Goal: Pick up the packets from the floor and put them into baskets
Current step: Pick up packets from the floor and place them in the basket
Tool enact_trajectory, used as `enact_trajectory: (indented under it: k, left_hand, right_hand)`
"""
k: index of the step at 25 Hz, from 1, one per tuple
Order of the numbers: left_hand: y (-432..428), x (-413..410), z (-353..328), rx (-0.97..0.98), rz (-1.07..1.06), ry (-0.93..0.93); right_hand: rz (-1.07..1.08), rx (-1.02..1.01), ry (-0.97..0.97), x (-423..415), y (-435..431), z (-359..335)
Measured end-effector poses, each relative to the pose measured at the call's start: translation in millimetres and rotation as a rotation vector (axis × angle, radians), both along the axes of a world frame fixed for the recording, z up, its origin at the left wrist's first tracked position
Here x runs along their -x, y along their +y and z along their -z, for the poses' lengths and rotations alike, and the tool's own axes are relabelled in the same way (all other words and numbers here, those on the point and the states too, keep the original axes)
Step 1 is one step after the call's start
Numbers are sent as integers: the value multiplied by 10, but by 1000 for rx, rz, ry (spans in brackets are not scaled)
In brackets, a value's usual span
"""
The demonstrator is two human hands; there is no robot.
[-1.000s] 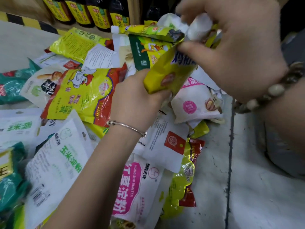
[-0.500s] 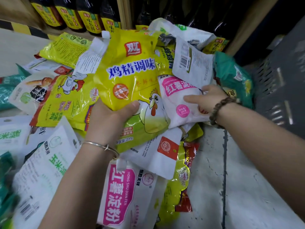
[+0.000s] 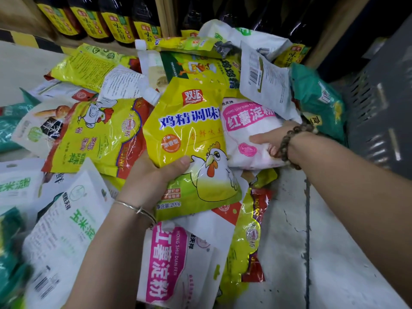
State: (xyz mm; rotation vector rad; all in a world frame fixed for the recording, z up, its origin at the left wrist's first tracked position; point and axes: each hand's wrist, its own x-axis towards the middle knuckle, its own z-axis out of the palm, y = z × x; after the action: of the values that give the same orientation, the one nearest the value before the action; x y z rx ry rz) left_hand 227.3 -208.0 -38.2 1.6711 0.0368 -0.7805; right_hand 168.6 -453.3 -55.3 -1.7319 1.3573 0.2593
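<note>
Centrally, a yellow packet printed with a cartoon chicken is held by the left hand. The thumb is pressed across the packet's front, and the fingers are hidden behind it. Just to its right, a white packet with a pink label is gripped at its right edge by the right hand, with the thumb laid on the front and the fingers curled under the edge. A thin metal bangle is worn on the left wrist and a beaded bracelet on the right.

Beneath both packets, a heap of packets is spread over the pale floor, filling the left and middle of the frame. A dark grey slotted basket is seen at the upper right, with a green packet just beside it. Dark bottles with yellow labels are lined up along the top left.
</note>
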Motion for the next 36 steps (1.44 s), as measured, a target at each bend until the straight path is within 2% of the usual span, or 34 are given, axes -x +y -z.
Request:
enact_trajectory:
  k: [3,7,10,13,17,21,24,28,34,36]
  left_hand:
    - [57,-54,73,-42,-7,-83]
    - [68,-116,28,-72,137,-104]
    - [58,-200,0,-172,225,-202]
    - [-14,-248,-36,-150,323,-237]
    - [-54,-187,-28,-52,303,-123]
    - [3,-83,30,-9,272,-85]
    - [-1,-33,28,3,274,-88]
    - [3,24,-24,50,227,-107]
    - [-37,91,-183,212,-3,40]
    - [-66,102,-282,255,-72,38]
  right_hand:
    - [68,-147,-69,268,147,12]
    - [54,-344,-110,654,199,37]
    - [220,-612,-258,776,202,107]
    - [391,-691,-301,698,135,179]
    - [375,-584,-301,629,201,222]
    - [350,-257,-205,799,342,264]
    - [339,-86,-320,945,423,188]
    - [327,-15,-447,1059,452,-52]
    - [305,41,-598,1044,421,-489]
    - [271,100,-636,988,427,-632]
